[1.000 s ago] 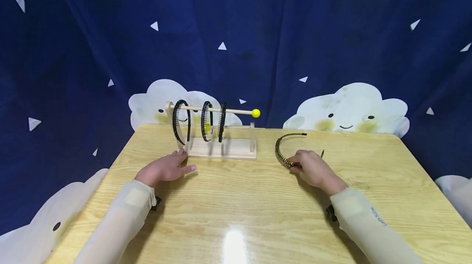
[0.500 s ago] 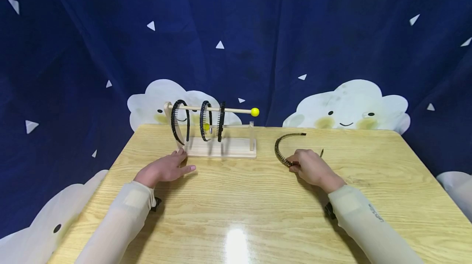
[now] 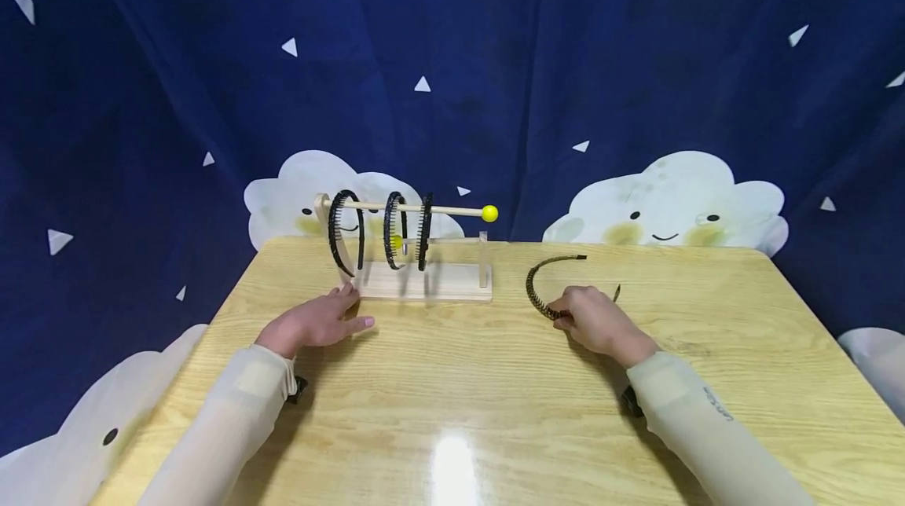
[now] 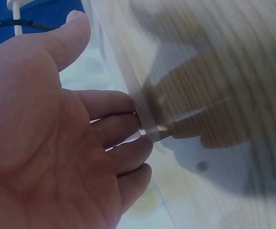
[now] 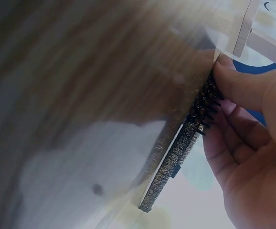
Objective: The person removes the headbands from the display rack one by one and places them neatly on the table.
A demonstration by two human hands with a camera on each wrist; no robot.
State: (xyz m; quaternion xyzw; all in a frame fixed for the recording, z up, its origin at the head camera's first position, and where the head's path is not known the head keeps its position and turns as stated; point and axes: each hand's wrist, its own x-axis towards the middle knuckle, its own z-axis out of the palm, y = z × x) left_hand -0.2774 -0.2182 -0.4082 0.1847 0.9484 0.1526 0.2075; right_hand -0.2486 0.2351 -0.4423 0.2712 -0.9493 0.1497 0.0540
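Observation:
My right hand (image 3: pixel 599 322) pinches a gold-and-black toothed headband (image 3: pixel 532 286) lying on the table at the right. In the right wrist view the thumb and fingers close on the toothed part of the headband (image 5: pixel 174 152), and one end sticks out below. My left hand (image 3: pixel 311 324) rests with fingers extended and thumb apart at the left front corner of a wooden stand (image 3: pixel 456 283). In the left wrist view the fingertips of the left hand (image 4: pixel 76 129) touch or nearly touch the base edge. Three black headbands, one of them the leftmost headband (image 3: pixel 334 235), hang on the stand's upper rod.
A yellow ball (image 3: pixel 489 214) caps the right end of the upper rod. A lower rod with another yellow ball (image 3: pixel 397 242) sits behind the hanging headbands. The wooden table (image 3: pixel 438 380) ends at a dark blue curtain (image 3: pixel 467 34) with white clouds.

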